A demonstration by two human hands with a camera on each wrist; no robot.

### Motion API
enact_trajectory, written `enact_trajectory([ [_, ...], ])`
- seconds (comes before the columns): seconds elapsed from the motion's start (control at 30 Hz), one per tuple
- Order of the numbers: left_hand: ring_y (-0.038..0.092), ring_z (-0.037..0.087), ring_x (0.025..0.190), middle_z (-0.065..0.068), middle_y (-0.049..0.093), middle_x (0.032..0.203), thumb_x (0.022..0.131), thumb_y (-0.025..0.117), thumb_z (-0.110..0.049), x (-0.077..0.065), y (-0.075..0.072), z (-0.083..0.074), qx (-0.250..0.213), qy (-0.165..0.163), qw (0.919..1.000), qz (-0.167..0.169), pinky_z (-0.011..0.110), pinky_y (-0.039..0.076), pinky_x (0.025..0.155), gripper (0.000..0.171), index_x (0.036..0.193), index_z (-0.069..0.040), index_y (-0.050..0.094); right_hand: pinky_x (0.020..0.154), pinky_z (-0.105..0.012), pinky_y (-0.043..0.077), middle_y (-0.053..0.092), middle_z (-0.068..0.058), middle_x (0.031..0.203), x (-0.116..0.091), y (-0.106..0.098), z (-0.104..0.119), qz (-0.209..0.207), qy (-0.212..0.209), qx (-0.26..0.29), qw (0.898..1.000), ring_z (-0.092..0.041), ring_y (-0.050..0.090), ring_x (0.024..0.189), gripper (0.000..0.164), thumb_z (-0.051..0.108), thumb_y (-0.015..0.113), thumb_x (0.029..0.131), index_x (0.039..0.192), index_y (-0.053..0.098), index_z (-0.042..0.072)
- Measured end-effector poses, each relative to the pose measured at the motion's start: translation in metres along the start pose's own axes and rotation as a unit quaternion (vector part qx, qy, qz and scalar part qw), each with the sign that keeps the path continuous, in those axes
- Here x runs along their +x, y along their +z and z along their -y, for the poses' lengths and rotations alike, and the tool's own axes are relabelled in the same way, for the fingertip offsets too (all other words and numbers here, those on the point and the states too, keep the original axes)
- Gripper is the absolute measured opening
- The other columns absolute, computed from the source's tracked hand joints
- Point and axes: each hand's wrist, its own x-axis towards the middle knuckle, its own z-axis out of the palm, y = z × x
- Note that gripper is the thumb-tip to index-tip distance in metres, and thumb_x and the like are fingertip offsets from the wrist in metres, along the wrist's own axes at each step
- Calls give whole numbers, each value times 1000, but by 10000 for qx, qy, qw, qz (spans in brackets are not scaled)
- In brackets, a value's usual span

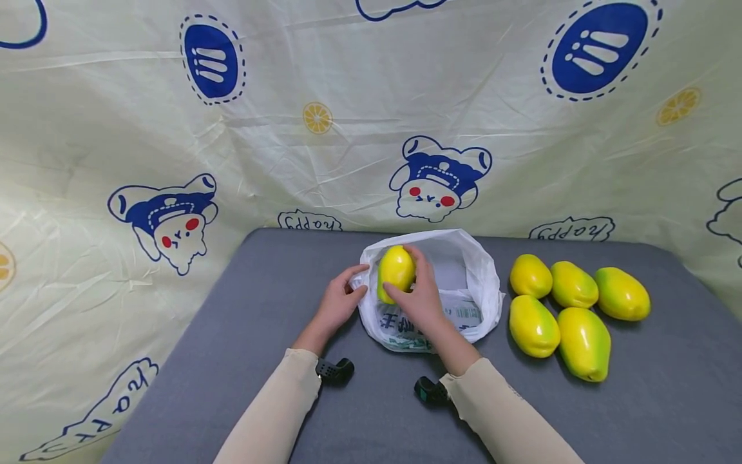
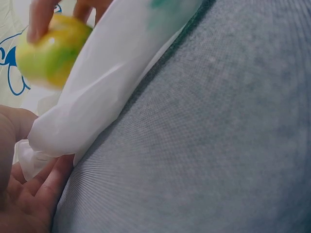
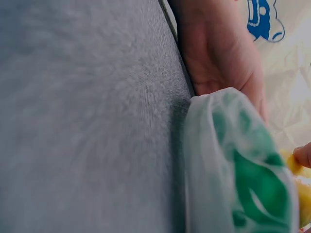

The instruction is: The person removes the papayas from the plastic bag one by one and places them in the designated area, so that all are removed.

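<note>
A white plastic bag (image 1: 489, 283) with green and dark print stands with its mouth wide open. My right hand (image 1: 426, 296) grips a glossy yellow-green mango (image 1: 397, 267) over the left part of that mouth, thumb on the near side and fingers on the far side. At the bag's left rim, my left hand (image 1: 336, 303) pinches the plastic between thumb and fingers. In the left wrist view the folded bag edge (image 2: 63, 131) lies within the left hand (image 2: 29, 194), and the mango (image 2: 51, 53) shows behind the plastic. The bag's side hides most of the mango in the right wrist view.
Several more mangoes (image 1: 574, 285) lie in two rows on the grey tabletop (image 1: 266, 277), right of the bag. A pale curtain (image 1: 324, 167) with cartoon prints hangs behind the table and along its left side.
</note>
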Motion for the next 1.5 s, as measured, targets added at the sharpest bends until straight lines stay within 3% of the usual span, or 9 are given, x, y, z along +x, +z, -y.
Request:
enact_trajectory([
  [0.27, 54, 13, 77, 12, 64, 113, 96, 62, -9, 0, 1, 0, -100, 99, 9999, -43, 24, 45, 69, 42, 137, -19, 60, 96, -50, 52, 34, -8, 151, -21, -32, 8, 193, 6, -187, 9996, -34, 46, 123, 79, 26, 71, 90, 152, 25, 39],
  [0.5, 59, 14, 91, 13, 64, 126, 95, 61, -8, -1, 2, -1, -180, 127, 9997, -104, 25, 49, 77, 42, 136, -18, 61, 93, -45, 54, 31, -12, 152, -46, -70, 14, 185, -294, -282, 9990, -35, 46, 121, 77, 27, 69, 93, 155, 24, 37],
  [0.8, 59, 16, 94, 11, 63, 127, 96, 62, -9, 0, 1, 0, -104, 38, 9999, -128, 26, 48, 79, 42, 136, -19, 61, 82, -24, 50, 20, -10, 160, -70, -114, 13, -236, -418, -626, 9969, -33, 44, 119, 78, 27, 69, 93, 156, 23, 41],
  [1.17, 58, 16, 93, 10, 63, 126, 96, 62, -10, 0, 2, 0, -70, -8, 9999, -118, 26, 46, 79, 42, 136, -21, 61, 76, -7, 41, 23, -11, 156, -93, -157, 12, -894, -394, -671, 9930, -43, 41, 120, 80, 20, 69, 93, 157, 25, 35],
  [1.23, 58, 16, 93, 10, 63, 125, 96, 62, -11, 0, 3, 0, -64, -22, 9999, -112, 26, 46, 78, 41, 136, -22, 61, 76, -6, 41, 23, -9, 154, -96, -165, 12, -987, -318, -624, 9926, -39, 43, 118, 78, 20, 67, 94, 157, 23, 38],
  [1.37, 58, 15, 91, 10, 64, 124, 97, 61, -11, 0, 4, 0, -56, -18, 10000, -72, 26, 47, 77, 41, 137, -21, 61, 77, -6, 43, 27, 2, 150, -101, -181, 9, -1168, -202, -571, 9913, -19, 48, 110, 76, 20, 65, 96, 157, 24, 41],
  [1.5, 57, 15, 90, 10, 64, 123, 96, 62, -10, 0, 4, -1, -79, -16, 9999, -108, 25, 46, 77, 42, 136, -21, 61, 75, -5, 43, 24, 3, 156, -108, -193, 3, -1362, -36, -578, 9890, -4, 46, 103, 76, 19, 64, 96, 156, 23, 42],
])
